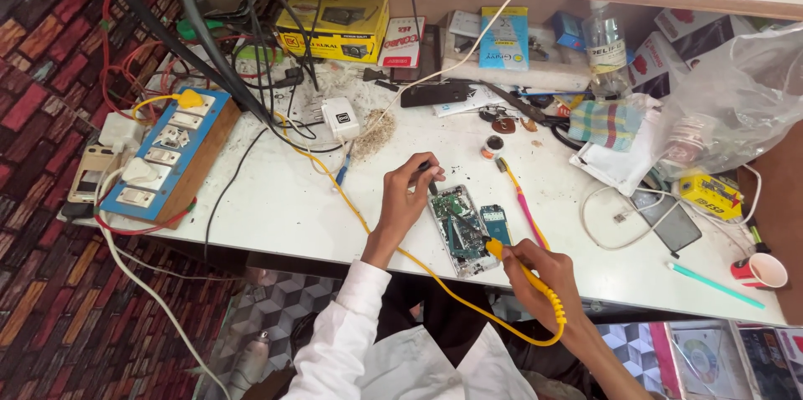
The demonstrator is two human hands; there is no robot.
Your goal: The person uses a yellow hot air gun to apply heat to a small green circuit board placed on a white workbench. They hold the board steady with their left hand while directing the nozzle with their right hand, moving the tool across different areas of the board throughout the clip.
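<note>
Right hand [548, 270] holds yellow soldering iron [523, 270] over opened phone [458, 229].

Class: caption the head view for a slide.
Right hand applies yellow soldering iron to opened phone; left hand steadies it.

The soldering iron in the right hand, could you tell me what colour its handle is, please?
Yellow, like its cord; the soldering iron shows best in the head view, held in the right hand.

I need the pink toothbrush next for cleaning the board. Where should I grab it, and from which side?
Take the pink toothbrush by its bare handle, about midway, coming from the right. It lies flat on the white table, bristle head at the far end. The opened phone and right hand crowd its left side and near end; the right side looks freer.
</note>
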